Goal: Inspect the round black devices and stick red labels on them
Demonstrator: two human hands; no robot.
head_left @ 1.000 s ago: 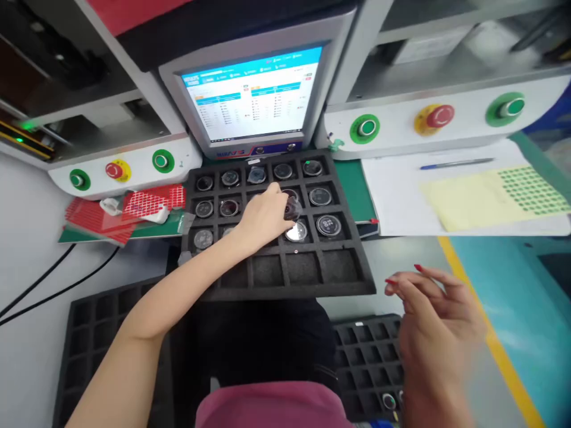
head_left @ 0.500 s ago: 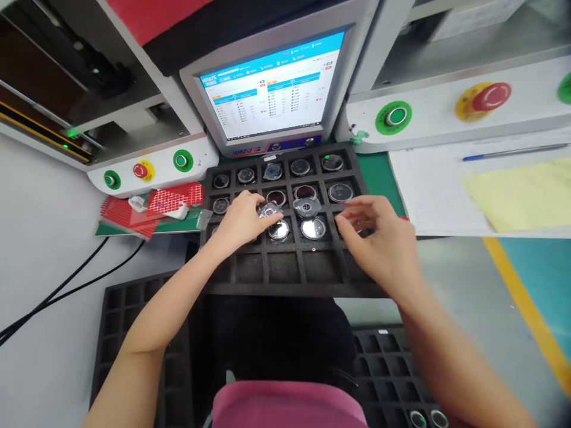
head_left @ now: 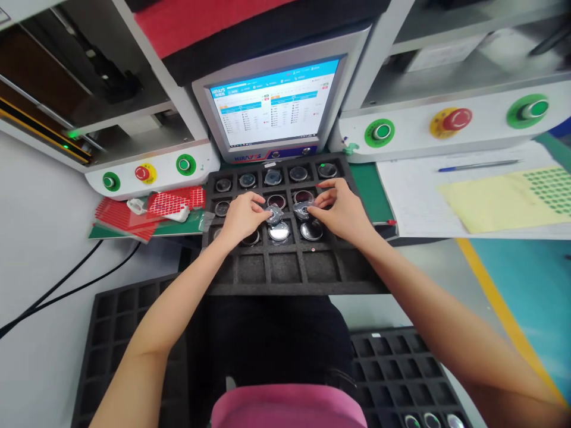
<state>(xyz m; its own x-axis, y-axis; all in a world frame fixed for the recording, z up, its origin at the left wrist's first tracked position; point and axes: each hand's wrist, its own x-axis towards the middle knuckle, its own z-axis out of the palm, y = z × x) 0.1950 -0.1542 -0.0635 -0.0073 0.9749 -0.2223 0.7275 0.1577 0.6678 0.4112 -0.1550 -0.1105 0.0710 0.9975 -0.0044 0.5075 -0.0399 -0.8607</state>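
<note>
A black foam tray (head_left: pixel 289 276) with square pockets lies in front of me, below a monitor (head_left: pixel 274 107). Its upper rows hold several round watch-like parts; the nearest row is bare. My left hand (head_left: pixel 241 215) pinches a small round silvery part (head_left: pixel 273 214) above the tray's middle. My right hand (head_left: pixel 341 209) grips a second round dark part (head_left: pixel 302 208) right beside it. The two parts are almost touching. Shiny discs (head_left: pixel 279 232) sit in the pockets just below the fingers.
Two more black foam trays lie low at the left (head_left: pixel 111 333) and right (head_left: pixel 397 374), the right one with round parts at its near edge. Red sheets (head_left: pixel 134 211) lie left of the tray. Papers and a pen (head_left: pixel 479 165) lie right. Green and red buttons (head_left: pixel 450 119) line the machine fronts.
My right hand came up from the lower right onto the tray and took hold of a round part. My left hand stayed over the middle with its part; the two parts have come together.
</note>
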